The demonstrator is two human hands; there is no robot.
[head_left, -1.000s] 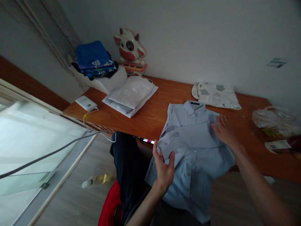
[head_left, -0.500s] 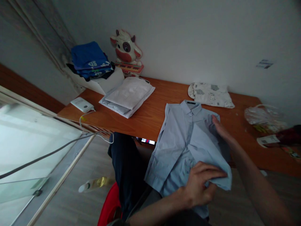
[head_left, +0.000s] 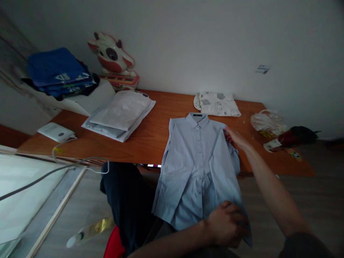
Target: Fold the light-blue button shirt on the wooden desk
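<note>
A light blue button-up shirt (head_left: 199, 150) lies face up, its collar and upper part on the wooden table and its lower part hanging over the front edge toward my lap. Its sleeves are folded in over the front. My right hand (head_left: 234, 137) holds the shirt's right-side edge just below the shoulder, fingers curled partly out of sight. Lower down, my left hand (head_left: 227, 222) is curled over the end of the right-side sleeve near the hem; its fingertips are dim and partly hidden.
On the wooden table (head_left: 145, 143) lie packaged white garments (head_left: 118, 111), a folded printed cloth (head_left: 217, 104), a white device (head_left: 56, 132) with a cable, and a plastic bag (head_left: 268, 122). Blue clothes (head_left: 61, 71) rest on a box beside a cow toy (head_left: 113, 57). A bottle (head_left: 91, 229) lies on the floor.
The right-side sleeve, lifted and bunched before, now lies lengthwise down the shirt front. My left hand has moved down with its end. My right hand stays near the shoulder. The view has turned right.
</note>
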